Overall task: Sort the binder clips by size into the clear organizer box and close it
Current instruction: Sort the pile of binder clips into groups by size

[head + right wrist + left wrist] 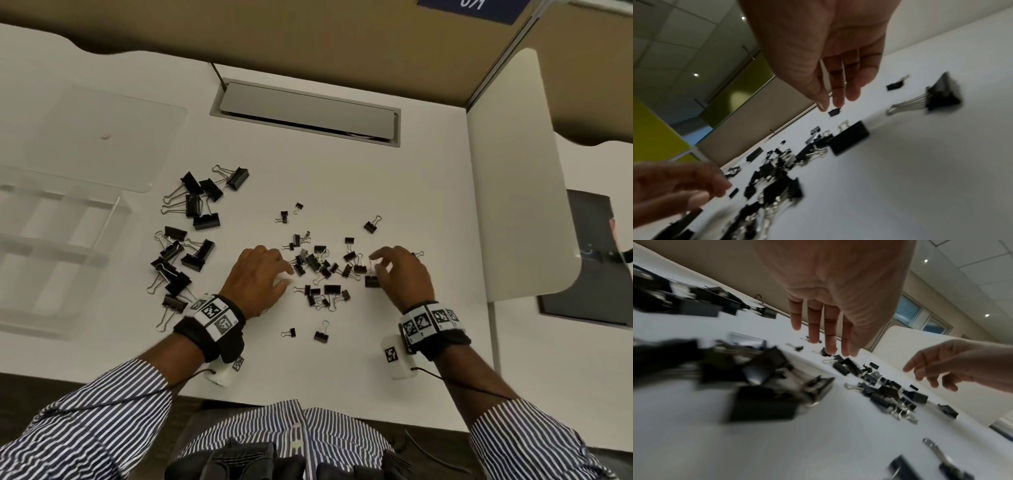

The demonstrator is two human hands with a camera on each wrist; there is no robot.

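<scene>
clips (317,265): black, wire handles, scattered on counter (394,192), too many to count | box (58,219): one, open | left hand (258,274) fingers straight, apart | right hand (402,274) fingers loosely curled, empty

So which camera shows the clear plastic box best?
The head view: the clear plastic organizer box lies open at the table's left, dividers visible. Neither wrist view shows it, only blurred black binder clips.

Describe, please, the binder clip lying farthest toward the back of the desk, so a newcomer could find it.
Start at the grey cable hatch set into the white desk. Just left and nearer lies a large black clip, topping the big-clip cluster; its wire handles point left.
</scene>
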